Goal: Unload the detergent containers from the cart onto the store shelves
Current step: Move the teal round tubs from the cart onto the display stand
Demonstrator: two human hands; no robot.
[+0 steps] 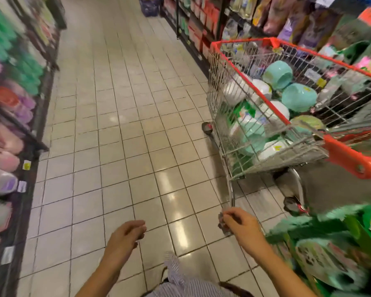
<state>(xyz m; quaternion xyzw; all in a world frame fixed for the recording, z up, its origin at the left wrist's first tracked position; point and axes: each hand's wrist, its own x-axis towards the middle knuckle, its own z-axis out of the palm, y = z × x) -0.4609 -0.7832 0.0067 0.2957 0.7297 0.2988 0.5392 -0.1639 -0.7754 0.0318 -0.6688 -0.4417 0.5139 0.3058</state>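
A wire cart point(242, 67) with a red rim stands at the right of the aisle. Several teal and white detergent containers point(299, 97) lie piled inside it. Low in the middle of the view, my left hand point(126, 234) hangs over the floor tiles with loosely curled fingers and holds nothing. My right hand point(240, 226) is just below the cart's near corner, fingers loosely bent, with nothing visibly in it. A dark cart wheel shows behind its fingertips. Neither hand touches the cart.
Left shelves point(30, 133) hold blurred pink, purple and green bottles. More shelving point(201, 28) runs along the right behind the cart, and green detergent packs point(334, 254) sit at the lower right. The tiled aisle floor point(120, 125) stretches ahead.
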